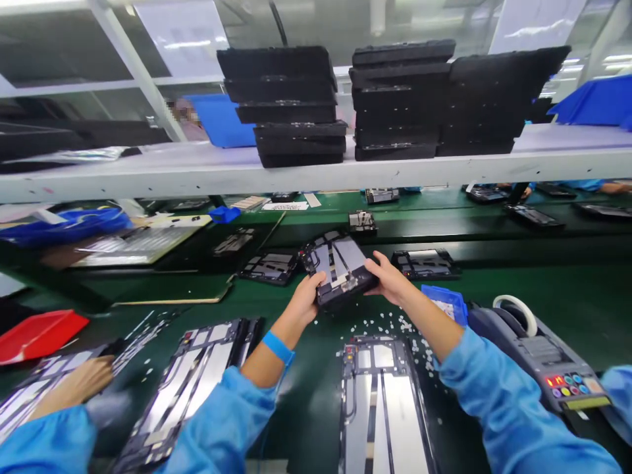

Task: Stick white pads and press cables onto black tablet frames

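Observation:
Both my hands hold an opened tablet (340,263) with its silver batteries and black cables facing up, tilted above the bench. My left hand (307,296), with a blue band at the wrist, grips its near left edge, thumb on top. On the right edge my right hand (388,278) is closed, fingers partly hidden beneath. Directly in front of me another opened tablet (385,408) lies flat, cut off by the lower border. Left of my left forearm rests a stack of opened tablets (192,375). Small white pieces (405,322) are scattered beneath my right hand.
A tape dispenser (543,355) and a blue bin (447,304) stand right. Stacked black trays (296,108) sit on the white shelf (197,178) above. More tablets (269,266) lie behind my hands. A co-worker's hand (79,382) works at left beside a red bin (39,334).

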Tool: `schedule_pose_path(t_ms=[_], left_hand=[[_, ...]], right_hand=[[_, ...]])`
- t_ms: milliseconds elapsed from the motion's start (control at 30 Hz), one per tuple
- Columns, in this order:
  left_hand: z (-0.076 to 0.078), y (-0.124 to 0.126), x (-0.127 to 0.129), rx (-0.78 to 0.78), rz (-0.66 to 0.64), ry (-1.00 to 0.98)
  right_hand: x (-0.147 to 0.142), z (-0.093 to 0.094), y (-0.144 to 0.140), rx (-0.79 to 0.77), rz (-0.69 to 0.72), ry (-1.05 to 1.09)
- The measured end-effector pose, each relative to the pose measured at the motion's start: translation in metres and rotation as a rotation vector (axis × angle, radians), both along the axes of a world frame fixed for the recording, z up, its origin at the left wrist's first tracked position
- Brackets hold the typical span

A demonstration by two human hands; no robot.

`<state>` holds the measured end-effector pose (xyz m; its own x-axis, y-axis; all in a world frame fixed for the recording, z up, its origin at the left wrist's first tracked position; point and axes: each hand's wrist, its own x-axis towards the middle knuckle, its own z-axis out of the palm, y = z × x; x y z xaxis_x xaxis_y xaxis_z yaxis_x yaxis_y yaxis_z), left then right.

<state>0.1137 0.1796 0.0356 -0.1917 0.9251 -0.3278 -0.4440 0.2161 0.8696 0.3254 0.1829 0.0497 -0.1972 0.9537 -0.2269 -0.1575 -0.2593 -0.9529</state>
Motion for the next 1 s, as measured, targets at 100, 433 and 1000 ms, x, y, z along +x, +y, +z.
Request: schedule_pose_path(t_ms=[100,433,1000], left_hand=[[0.007,-0.068,-0.003,0.059,-0.164,0.085],[-0.043,-0.224,-0.005,0.216,-0.696,0.757],[-0.119,-0.242,0.000,0.183,-0.622,0.237]], right_hand=[[0.031,0.004,-0.086,0.276,0.148,-0.034],[0.073,-0.066,-0.298,0.249,0.238,-0.438],[0.067,-0.131,-0.288,0.264,0.055,-0.365]])
